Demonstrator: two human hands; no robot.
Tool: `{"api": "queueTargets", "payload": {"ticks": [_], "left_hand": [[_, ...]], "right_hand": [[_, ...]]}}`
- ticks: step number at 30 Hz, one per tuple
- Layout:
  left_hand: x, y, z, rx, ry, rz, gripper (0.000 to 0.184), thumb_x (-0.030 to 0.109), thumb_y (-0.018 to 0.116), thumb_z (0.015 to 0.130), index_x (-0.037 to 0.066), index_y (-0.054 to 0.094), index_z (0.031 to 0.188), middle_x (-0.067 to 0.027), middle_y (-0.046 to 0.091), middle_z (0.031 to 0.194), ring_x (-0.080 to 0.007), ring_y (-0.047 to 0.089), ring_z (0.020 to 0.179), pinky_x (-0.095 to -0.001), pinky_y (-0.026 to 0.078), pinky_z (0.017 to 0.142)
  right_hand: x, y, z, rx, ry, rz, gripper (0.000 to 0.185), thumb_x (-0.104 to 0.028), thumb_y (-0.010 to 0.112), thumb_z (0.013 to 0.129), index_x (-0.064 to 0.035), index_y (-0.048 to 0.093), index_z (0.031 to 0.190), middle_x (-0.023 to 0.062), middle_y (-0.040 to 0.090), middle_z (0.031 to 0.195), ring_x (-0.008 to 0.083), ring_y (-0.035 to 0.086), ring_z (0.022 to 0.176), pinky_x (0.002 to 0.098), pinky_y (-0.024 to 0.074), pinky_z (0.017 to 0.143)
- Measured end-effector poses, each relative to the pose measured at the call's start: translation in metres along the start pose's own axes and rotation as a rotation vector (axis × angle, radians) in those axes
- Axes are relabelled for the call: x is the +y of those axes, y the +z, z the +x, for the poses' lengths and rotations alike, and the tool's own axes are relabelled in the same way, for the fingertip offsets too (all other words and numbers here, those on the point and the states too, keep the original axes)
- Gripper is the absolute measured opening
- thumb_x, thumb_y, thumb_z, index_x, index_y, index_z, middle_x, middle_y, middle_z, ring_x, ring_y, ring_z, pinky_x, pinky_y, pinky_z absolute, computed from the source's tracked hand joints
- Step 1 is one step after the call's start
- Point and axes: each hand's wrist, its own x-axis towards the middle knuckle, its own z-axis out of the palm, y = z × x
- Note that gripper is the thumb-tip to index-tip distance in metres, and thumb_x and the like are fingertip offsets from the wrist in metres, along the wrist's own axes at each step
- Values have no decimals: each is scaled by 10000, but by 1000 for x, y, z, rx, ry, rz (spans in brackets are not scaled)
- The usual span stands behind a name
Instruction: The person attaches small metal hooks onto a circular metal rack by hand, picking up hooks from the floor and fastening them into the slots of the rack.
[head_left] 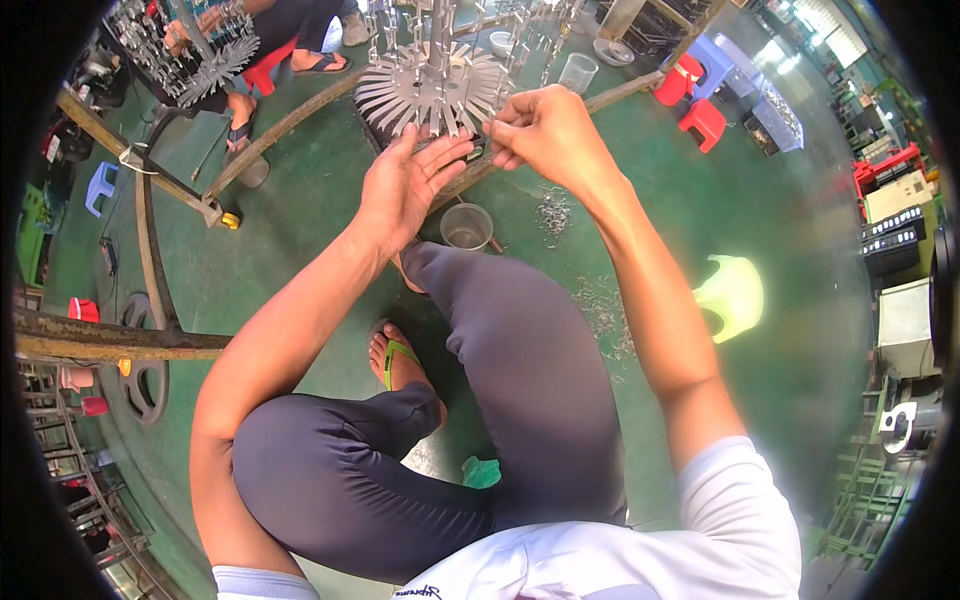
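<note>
A round metal rack with a ring of flat grey prongs and upright rods stands in front of me, with small metal pieces hanging around its upper part. My left hand is palm up just below the near edge of the prongs, fingers stretched and apart. At the right edge of the prongs, my right hand is closed in a pinch. Whatever lies between its fingertips is too small or hidden to name.
A grey plastic tub stands on the green floor below my hands. Small metal pieces lie scattered to its right. A yellow-green stool is farther right. At upper left, another person sits by a similar rack.
</note>
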Motion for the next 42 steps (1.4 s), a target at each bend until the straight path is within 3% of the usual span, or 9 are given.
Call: {"api": "queueTargets", "payload": {"ticks": [5,8,12,16,17,20,31,36,42], "left_hand": [[10,-7,-11,18,-113,96,537,352,495,1029,-117,492,1290,-276,644,1310,-316,660,1207,-406,523,1055],[18,15,-32,77,34,579,483,355,548,1029,-98,590,1192,-220,708,1182,-281,710,1092,-382,550,996],[20,48,-49,-80,544,986,307,114,765,938,-37,706,1199,-120,738,1082,-145,702,975,-294,562,875],[24,55,-53,-45,580,1125,221,81,779,929,-22,764,1124,-68,752,1039,-103,680,953,-253,545,833],[25,58,-54,-43,580,1158,209,78,774,933,-24,767,1115,-63,753,1032,-100,679,941,-251,544,829],[27,60,-54,-47,571,1213,190,74,762,943,-28,770,1102,-55,756,1016,-95,680,913,-245,542,821],[21,49,-51,-67,452,924,233,56,768,934,-54,746,1137,-110,777,979,-97,706,851,-230,563,770],[25,45,-49,-88,413,937,266,97,732,968,-63,722,1179,-166,761,1085,-212,736,981,-320,590,904],[29,41,-55,10,519,1150,300,122,700,996,-44,705,1246,-147,748,1170,-223,722,1075,-309,548,969]], "right_hand": [[-4,-1,-20,42,-18,-10,177,-93,710,883,82,735,883,143,728,720,182,733,651,334,587,627],[-8,3,-40,112,-153,-92,175,-116,741,868,57,740,896,164,725,746,212,730,667,363,573,649],[-5,24,-58,256,-353,-91,165,-126,754,859,33,745,902,176,712,795,255,728,694,386,570,675],[0,42,-61,307,-373,93,150,-96,744,861,49,716,887,170,703,795,267,736,691,358,585,649],[2,41,-64,251,-303,57,143,-46,750,875,45,732,984,128,746,879,162,745,765,289,593,702],[3,47,-70,272,-231,116,139,-42,750,896,45,730,1002,112,760,899,148,752,807,283,598,725],[17,30,-81,207,126,914,216,-12,737,912,158,694,1039,231,744,963,298,773,887,370,661,799],[46,12,-96,132,285,1044,287,-3,748,909,183,661,1110,256,729,1024,352,761,961,386,659,864],[131,15,-158,73,524,536,255,-97,756,896,89,741,1069,165,761,933,218,763,807,310,634,735]]}}
